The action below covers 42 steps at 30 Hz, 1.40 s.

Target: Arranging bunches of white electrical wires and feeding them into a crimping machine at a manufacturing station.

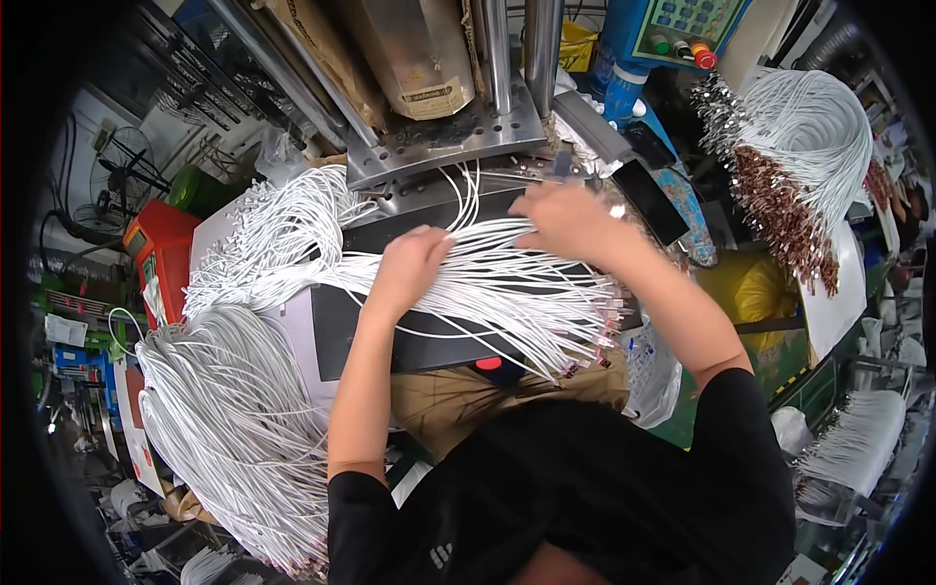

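Note:
A loose bundle of white cables (487,292) lies across a black board in front of me, its connector ends (603,327) fanned out to the right. My left hand (414,261) is closed over the bundle's left part, fingers bent down onto the cables. Over the bundle's upper right edge is my right hand (565,222), fingers bent and pointing left. Its fingertips are slightly smeared, and any cable between them does not show. Several white strands (471,190) loop up beyond the bundle toward the machine's metal base.
A press-like machine with a steel plate (448,151) and upright posts stands just beyond my hands. White cable heaps (224,419) lie at left, beside a red device (159,255). A blue control box (673,39) is at upper right; coiled cables (804,146) lie at far right.

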Available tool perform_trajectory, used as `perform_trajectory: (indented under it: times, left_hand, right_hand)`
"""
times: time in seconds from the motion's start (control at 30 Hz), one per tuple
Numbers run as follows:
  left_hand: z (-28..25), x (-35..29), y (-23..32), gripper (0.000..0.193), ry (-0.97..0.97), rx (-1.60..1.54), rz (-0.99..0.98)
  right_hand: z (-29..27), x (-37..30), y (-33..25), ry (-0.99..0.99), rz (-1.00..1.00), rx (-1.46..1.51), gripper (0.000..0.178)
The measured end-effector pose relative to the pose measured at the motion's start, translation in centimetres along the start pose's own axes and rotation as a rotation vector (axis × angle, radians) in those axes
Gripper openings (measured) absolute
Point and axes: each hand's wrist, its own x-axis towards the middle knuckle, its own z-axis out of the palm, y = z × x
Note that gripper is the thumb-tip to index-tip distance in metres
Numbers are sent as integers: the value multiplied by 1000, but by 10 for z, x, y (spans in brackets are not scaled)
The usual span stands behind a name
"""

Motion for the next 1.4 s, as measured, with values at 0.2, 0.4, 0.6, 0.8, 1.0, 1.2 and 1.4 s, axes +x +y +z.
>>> perform_trajectory:
  times: [0.2,0.4,0.6,0.8,1.0,1.2,1.4]
  left_hand:
    - [-10,7,18,24,256,-109,-202]
    - [-15,28,52,27,130,-92,-115]
    - [-3,21,43,19,95,-125,-89]
    - [6,22,36,16,102,134,-25]
    - [-30,14,69,19,-324,-283,-228]
    - [31,-1,93,30,-596,-1331,-646]
    - [52,24,81,31,-431,-1261,-679]
  right_hand:
    - [33,-28,6,-92,330,115,23]
    - [14,-32,-4,46,222,486,24]
    - [-9,-35,12,29,372,273,20]
    - [-10,-43,20,-267,392,346,18]
    - [7,-48,20,-32,173,-13,22]
    - [10,-28,2,3,-340,102,28]
    - [22,-12,-1,208,337,1096,39]
